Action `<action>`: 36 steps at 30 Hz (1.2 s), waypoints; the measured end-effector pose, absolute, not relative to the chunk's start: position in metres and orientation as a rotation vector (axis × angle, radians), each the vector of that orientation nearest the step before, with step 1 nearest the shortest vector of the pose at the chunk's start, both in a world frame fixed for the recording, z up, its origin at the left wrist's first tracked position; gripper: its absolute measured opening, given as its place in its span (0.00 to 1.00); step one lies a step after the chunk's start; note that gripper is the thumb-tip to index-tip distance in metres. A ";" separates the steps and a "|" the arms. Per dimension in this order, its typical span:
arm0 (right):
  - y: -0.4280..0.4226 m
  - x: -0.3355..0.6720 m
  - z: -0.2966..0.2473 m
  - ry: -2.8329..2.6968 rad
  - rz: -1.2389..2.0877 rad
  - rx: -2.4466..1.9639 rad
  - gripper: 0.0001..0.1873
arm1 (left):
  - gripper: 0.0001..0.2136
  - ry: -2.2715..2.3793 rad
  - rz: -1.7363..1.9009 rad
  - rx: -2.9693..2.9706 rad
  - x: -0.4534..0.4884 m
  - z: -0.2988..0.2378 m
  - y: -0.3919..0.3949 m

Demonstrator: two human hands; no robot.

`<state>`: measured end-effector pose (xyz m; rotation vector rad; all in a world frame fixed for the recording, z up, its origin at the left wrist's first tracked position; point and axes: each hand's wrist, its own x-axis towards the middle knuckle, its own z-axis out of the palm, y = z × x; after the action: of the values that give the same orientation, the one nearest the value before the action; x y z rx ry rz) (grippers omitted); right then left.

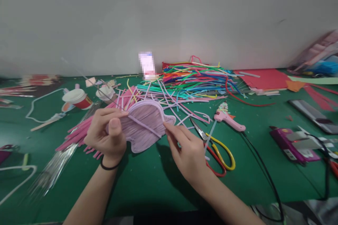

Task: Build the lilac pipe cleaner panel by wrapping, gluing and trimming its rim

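My left hand (107,133) grips the left side of a lilac ridged craft piece (144,123), shaped like a shell or wing, held above the green mat. Thumb and fingers are pinched on its edge. My right hand (186,149) pinches the piece's right edge with its fingertips. A black band sits on my left wrist. Just right of my right hand lie scissors (220,154) with yellow and red handles, and beyond them a pink glue gun (229,119).
A heap of colourful thin strips (194,79) lies behind the piece, pink sticks (79,132) to the left. A red cup (77,98), red paper sheets (264,78), a phone (314,115), a purple device (293,144) and a black cable (266,175) sit on the green table (148,182).
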<state>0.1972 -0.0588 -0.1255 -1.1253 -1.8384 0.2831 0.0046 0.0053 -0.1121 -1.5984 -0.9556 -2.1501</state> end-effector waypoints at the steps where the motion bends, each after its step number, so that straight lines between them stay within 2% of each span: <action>1: -0.059 0.197 -0.126 -1.840 0.287 -1.127 0.16 | 0.11 -0.948 -2.156 -1.591 0.005 -0.112 0.006; 19: -0.049 0.195 -0.133 -1.856 0.279 -1.157 0.17 | 0.12 -1.057 -2.225 -1.553 0.010 -0.111 0.005; 28: -0.050 0.193 -0.133 -1.986 0.249 -1.230 0.27 | 0.14 -1.185 -2.230 -1.547 0.007 -0.114 0.005; 36: -0.050 0.191 -0.132 -1.925 0.267 -1.215 0.27 | 0.14 -1.198 -2.229 -1.527 0.009 -0.110 0.004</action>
<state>0.1911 -0.0498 -0.1325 -1.2152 -1.9247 0.2667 0.0089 0.0041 -0.1102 -1.5267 -1.1979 -2.2288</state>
